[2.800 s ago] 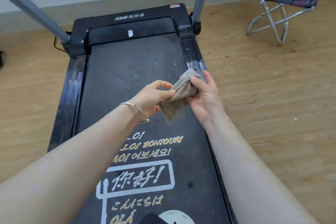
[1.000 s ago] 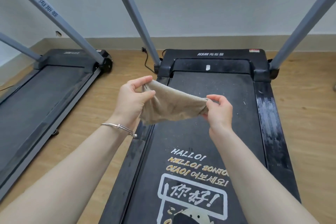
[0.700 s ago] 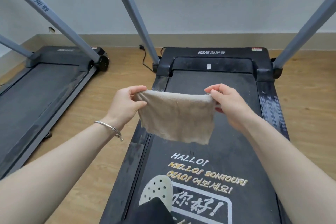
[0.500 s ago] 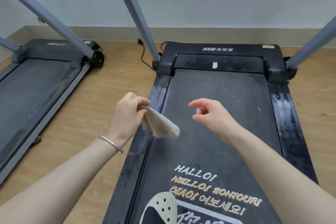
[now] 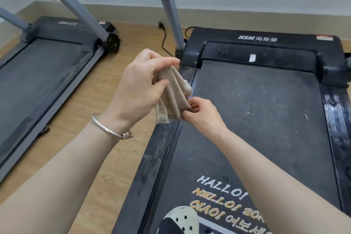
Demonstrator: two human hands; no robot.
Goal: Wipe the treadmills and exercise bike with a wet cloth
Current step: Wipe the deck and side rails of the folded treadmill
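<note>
A beige cloth (image 5: pixel 175 93) hangs folded in the air over the left side rail of the black treadmill (image 5: pixel 266 112) I stand on. My left hand (image 5: pixel 141 89) grips its upper part, thumb and fingers curled round the folds. My right hand (image 5: pixel 202 113) pinches its lower edge from below. The treadmill's belt is dusty, with printed greetings near me. A second, grey treadmill (image 5: pixel 43 74) lies to the left on the wooden floor.
Grey upright posts (image 5: pixel 167 4) rise from both treadmills' front ends. A black power cable (image 5: pixel 164 40) runs along the floor between them by the wall. My white perforated shoe (image 5: pixel 179 218) stands on the belt at the bottom edge.
Half a second ago only my left hand held the cloth and my right was free. Now my right hand has come back and pinches the cloth's lower edge, folded smaller.
</note>
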